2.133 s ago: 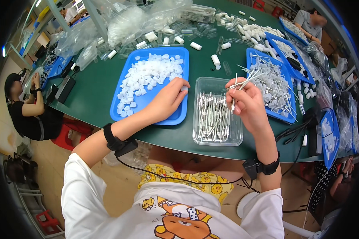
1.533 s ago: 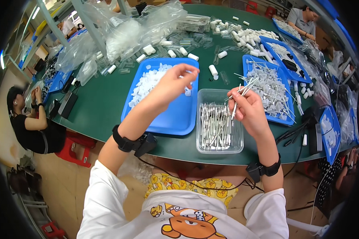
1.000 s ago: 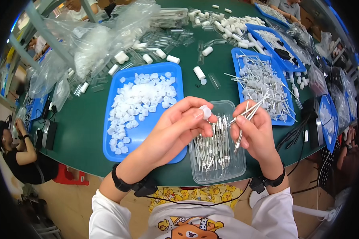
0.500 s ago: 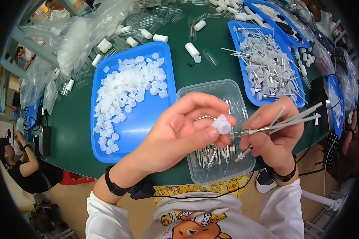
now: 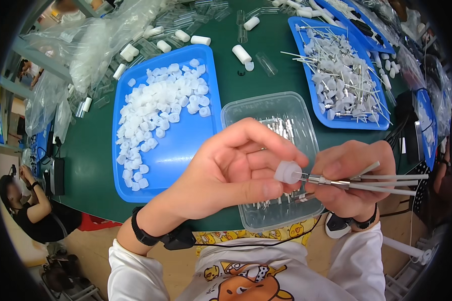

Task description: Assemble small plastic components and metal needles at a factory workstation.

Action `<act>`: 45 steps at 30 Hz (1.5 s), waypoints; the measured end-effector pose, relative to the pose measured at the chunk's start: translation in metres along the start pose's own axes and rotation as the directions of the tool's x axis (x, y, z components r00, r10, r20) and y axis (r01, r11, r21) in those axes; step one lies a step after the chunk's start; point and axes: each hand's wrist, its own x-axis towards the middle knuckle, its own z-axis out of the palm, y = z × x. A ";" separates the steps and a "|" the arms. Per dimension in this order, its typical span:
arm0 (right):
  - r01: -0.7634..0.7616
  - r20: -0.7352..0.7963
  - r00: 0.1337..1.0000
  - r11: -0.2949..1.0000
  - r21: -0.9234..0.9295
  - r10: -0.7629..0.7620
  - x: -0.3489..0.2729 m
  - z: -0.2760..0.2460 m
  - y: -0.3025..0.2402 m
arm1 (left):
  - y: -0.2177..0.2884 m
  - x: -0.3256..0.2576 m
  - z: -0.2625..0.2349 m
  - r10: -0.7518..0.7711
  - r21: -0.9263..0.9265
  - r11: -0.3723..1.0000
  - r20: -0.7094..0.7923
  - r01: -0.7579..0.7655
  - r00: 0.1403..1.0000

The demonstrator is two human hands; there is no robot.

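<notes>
Between the thumb and fingers of my left hand (image 5: 213,173) is a small translucent white plastic cap (image 5: 288,172), turned toward the right. My right hand (image 5: 354,168) is closed on several thin metal-tipped rods with white tube tails (image 5: 386,185), fanned out to the right. One rod's thin tip meets the cap's open face; how deep it goes I cannot tell. Under both hands stands a clear plastic box (image 5: 242,108) with many metal-tipped rods (image 5: 282,128) in it, partly hidden. Loose white caps (image 5: 158,108) lie in a blue tray (image 5: 186,160) at the left.
At the far right a second blue tray (image 5: 356,124) holds capped rods (image 5: 341,75). White cylinders (image 5: 242,53) and clear tubes (image 5: 266,64) lie at the back, near plastic bags (image 5: 93,60). A black cable (image 5: 251,247) runs from my left wrist. Another person (image 5: 35,205) sits at left.
The cap has turned from facing me to facing right, toward the rod's tip. My right hand has moved slightly down and right, and its rods lie flatter.
</notes>
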 end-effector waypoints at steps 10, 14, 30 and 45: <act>0.056 0.019 0.998 0.998 0.033 -0.056 0.001 -0.001 0.002 | -0.002 0.001 -0.002 0.069 0.085 0.994 0.037 -0.072 0.997; 0.038 0.023 0.999 0.998 0.057 -0.039 0.000 -0.002 0.002 | -0.002 0.001 -0.002 0.079 0.101 0.992 0.022 -0.081 0.997; -0.094 -0.178 0.976 0.981 0.172 0.124 -0.003 0.007 0.002 | 0.005 0.002 0.012 -0.024 0.137 0.989 -0.197 0.052 0.980; -0.035 -0.265 0.961 0.983 0.180 0.083 -0.004 0.012 0.007 | 0.004 0.002 0.009 -0.024 0.129 0.990 -0.185 0.049 0.983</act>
